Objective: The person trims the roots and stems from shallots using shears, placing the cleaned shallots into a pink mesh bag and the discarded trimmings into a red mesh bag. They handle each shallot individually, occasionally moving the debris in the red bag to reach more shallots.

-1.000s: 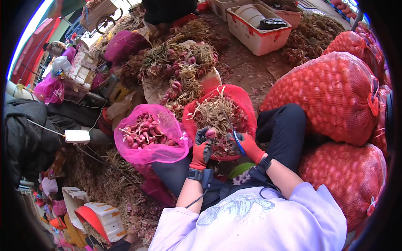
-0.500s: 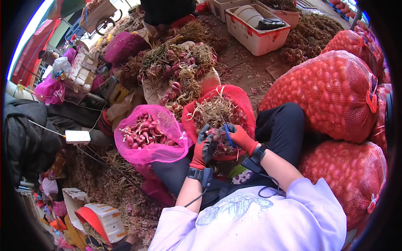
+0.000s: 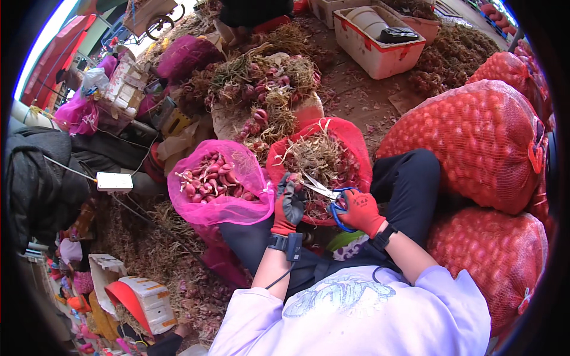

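Note:
My right hand [image 3: 362, 212], in a red glove, grips a pair of blue-handled scissors [image 3: 320, 187]. Their silver blades are spread and point toward the left hand. My left hand [image 3: 290, 204], in a red glove with a dark grey palm, is closed around what looks like a shallot [image 3: 295, 177], mostly hidden by the fingers. Both hands are over the near part of an open red mesh bag [image 3: 360, 142] that holds dry stalks [image 3: 312, 155] and shallots. Left of it stands an open pink mesh bag [image 3: 234, 216] with trimmed shallots [image 3: 212, 177] inside.
Beyond the bags lies a heap of untrimmed shallots [image 3: 261, 86] with stalks. Full red mesh sacks [image 3: 469, 142] are stacked at my right. White foam boxes [image 3: 380, 56] stand at the far side. A person's dark sleeve [image 3: 47, 160] and a white box on a cable [image 3: 114, 181] are at left.
The scissors have swung from pointing upright beside the shallot to lying across toward my left hand, with blades spread. My right hand has moved slightly right, and the whole view has shifted.

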Motion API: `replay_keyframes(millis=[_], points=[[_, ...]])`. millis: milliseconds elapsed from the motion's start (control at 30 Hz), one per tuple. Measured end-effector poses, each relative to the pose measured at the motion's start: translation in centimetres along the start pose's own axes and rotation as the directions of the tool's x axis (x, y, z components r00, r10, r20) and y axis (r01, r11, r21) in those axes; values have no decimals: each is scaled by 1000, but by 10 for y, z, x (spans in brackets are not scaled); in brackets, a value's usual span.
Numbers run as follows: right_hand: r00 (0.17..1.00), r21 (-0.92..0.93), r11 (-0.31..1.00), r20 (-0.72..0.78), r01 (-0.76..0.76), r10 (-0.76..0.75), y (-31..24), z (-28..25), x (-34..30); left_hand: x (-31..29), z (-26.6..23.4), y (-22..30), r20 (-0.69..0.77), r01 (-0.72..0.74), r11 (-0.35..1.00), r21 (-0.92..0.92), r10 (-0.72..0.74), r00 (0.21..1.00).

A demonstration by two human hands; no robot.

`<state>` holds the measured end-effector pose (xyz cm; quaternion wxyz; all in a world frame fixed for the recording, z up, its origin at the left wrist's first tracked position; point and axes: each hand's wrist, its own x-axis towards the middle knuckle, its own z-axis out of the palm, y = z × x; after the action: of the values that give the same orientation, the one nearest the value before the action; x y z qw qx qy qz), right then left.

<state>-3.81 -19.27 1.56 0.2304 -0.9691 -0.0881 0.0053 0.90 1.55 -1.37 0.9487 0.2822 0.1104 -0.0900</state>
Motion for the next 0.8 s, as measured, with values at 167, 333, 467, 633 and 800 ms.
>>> replay_keyframes(millis=[167,333,467,633,800], points=[[996,12,1000,92,-24,22,-7,-6,8,1,-9,-5,147,-37,999,38,31,989],[968,241,966,251,-89,27,2,4,14,0,-1,-4,-3,-54,994,95,55,999],[972,408,900,228,-154,63,-7,-4,5,-2,4,-2,35,-53,998,35,52,998],[983,132,982,142,-132,113,-17,3,5,2,-4,-7,48,-115,989,92,111,993],[994,-125,991,94,-52,64,-21,11,13,-3,-3,-11,98,-117,975,190,100,990]])
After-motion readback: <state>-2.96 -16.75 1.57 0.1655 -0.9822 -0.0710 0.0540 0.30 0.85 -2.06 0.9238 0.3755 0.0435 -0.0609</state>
